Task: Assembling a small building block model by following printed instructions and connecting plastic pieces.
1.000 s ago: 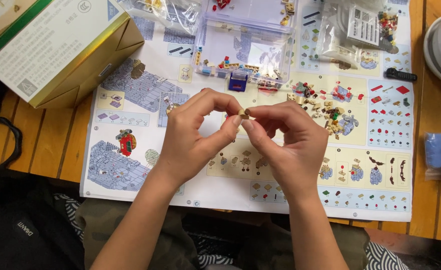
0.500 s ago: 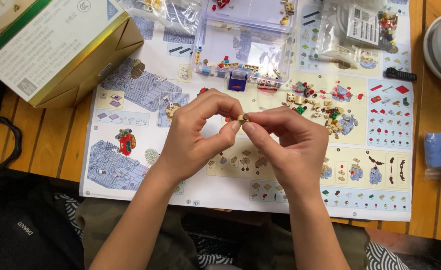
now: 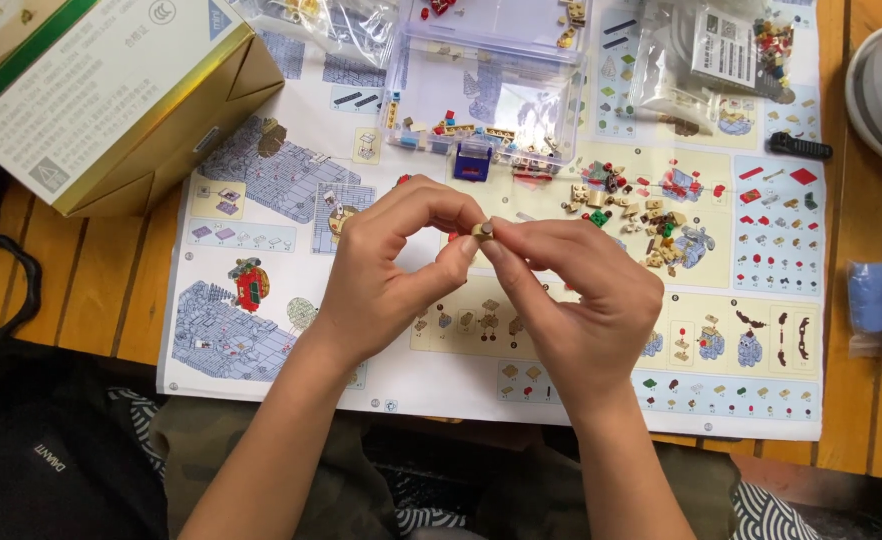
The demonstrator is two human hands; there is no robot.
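From the head camera, looking straight down, the left hand (image 3: 386,275) and the right hand (image 3: 586,300) met above the large printed paper instruction sheet (image 3: 261,180), and between their fingertips sat one tiny tan plastic building brick (image 3: 484,230), pinched from both sides, thumbs and forefingers closed on it, the other fingers curled loosely underneath. The piece hung in the air over the middle of the sheet, well clear of the slatted wooden table (image 3: 861,400). Risk, as I judged it: that brick was so small that a slight slip of either pinch could have sent it down onto the sheet or off the near edge into the lap, where it would have been hard to find; pressing it askew could also have popped it loose. Just beyond the right hand lay a loose scatter of small tan, red and green bricks (image 3: 641,215), too many and too tiny to count surely. Counting the rest: two hands, one sheet, one clear plastic sorting tray (image 3: 486,100) at the top holding more pieces, one green-and-gold cardboard box (image 3: 111,90) at upper left, at least two clear plastic bags (image 3: 711,60) of parts, one small black stick-like tool (image 3: 799,148), and one blue piece in a small bag (image 3: 871,298) at the right edge.
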